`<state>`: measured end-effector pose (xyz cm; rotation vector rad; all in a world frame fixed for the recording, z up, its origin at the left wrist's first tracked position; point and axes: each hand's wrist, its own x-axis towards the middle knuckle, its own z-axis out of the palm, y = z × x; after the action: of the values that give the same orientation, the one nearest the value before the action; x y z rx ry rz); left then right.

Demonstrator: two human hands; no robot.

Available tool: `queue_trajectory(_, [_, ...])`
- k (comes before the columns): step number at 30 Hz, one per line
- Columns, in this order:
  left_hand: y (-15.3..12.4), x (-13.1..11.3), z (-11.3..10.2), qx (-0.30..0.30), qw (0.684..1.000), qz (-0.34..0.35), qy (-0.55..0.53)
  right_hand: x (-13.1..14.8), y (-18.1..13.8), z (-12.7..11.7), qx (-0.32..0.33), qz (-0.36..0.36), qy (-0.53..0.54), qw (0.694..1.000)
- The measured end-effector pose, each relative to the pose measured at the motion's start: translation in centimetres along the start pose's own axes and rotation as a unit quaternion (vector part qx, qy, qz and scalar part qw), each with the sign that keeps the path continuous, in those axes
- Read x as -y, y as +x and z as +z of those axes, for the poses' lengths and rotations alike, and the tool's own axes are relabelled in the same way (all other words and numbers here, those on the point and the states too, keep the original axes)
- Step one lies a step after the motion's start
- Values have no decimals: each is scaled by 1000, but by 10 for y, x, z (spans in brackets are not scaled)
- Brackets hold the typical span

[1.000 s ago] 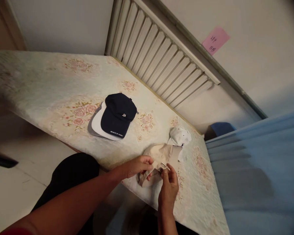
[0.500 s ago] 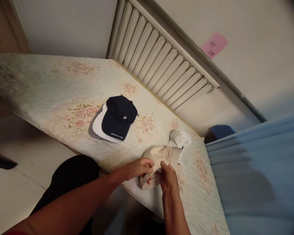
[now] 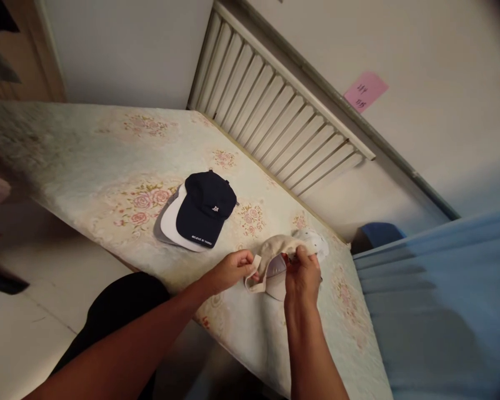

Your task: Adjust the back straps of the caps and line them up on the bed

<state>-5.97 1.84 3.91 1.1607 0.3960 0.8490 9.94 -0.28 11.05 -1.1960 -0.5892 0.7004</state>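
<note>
Both my hands hold a beige cap just above the floral mattress. My left hand pinches the cap's left edge near the back strap. My right hand grips the cap's right side, fingers curled over it, and the cap's open underside faces me. A white cap lies just behind the beige one, mostly hidden by it. Farther left on the mattress rests a stack of caps with a navy cap on top of a white one and a grey one.
A white slatted headboard leans along the wall behind the mattress. A pink note is stuck to the wall. Blue fabric fills the right side. My dark-clad knee is below the mattress edge, over a pale floor.
The beige cap has been lifted and turned so its underside faces me. My right hand moved up from the strap buckle to the cap's right side. The view shifted slightly.
</note>
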Motion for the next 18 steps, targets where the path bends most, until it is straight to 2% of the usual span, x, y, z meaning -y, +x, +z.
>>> queue_trajectory(2, [1,2,0,-43,994,25,97,-5,-8,6,-6,-29,25,999])
queue_trajectory(5, [0,7,0,-91,972,57,207,-22,-23,12,-4,12,39,999])
queue_trajectory(8, [1,11,-3,-161,952,84,246,-41,-33,14,-5,86,13,996])
queue_trajectory(12, [2,14,-5,-229,942,79,231,-59,-35,8,4,124,-15,992])
queue_trajectory(15, [-1,17,-2,-196,960,71,188,-67,-33,3,24,132,-25,991])
queue_trajectory(18, [-6,23,1,-101,991,-22,89,-73,-30,1,43,134,-29,990])
